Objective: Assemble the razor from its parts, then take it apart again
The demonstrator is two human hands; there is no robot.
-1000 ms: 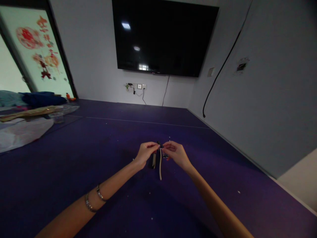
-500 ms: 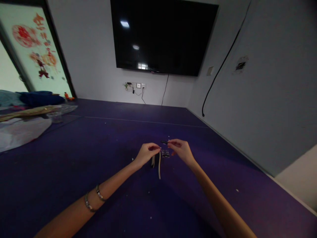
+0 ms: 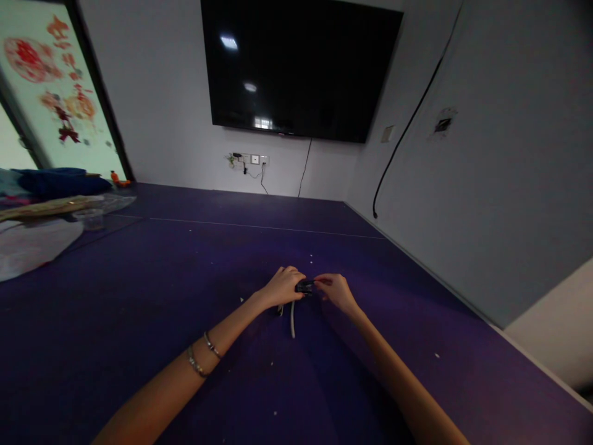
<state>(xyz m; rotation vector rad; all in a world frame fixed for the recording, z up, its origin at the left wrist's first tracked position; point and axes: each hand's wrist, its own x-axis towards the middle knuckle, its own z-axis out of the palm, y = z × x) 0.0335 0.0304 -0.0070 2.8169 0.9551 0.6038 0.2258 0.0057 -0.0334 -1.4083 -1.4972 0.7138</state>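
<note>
My left hand point(image 3: 283, 285) is closed round a small dark block with a clear-looking body point(image 3: 304, 289), near the middle of the purple surface. At the block's upper right edge, my right hand point(image 3: 337, 290) pinches a thin dark piece point(image 3: 311, 282), which seems to touch the block's top. The exact kind of both is too small to tell. Below my left hand, a pale flexible strip point(image 3: 293, 321) hangs or lies toward me. A second short pale and black piece point(image 3: 280, 310) sits beside it, partly hidden by my left hand.
The purple surface point(image 3: 222, 364) carries small white scraps. At the far left lie a white sheet point(image 3: 39, 244), a clear cup point(image 3: 90, 219), blue cloth point(image 3: 65, 180) and an orange item point(image 3: 118, 179). A television point(image 3: 301, 68) and hanging black cable point(image 3: 403, 139) are on the walls.
My left hand has let go of the pale strip and taken hold of the dark block. My right hand has lowered the thin dark piece to the block. The view has shifted slightly.
</note>
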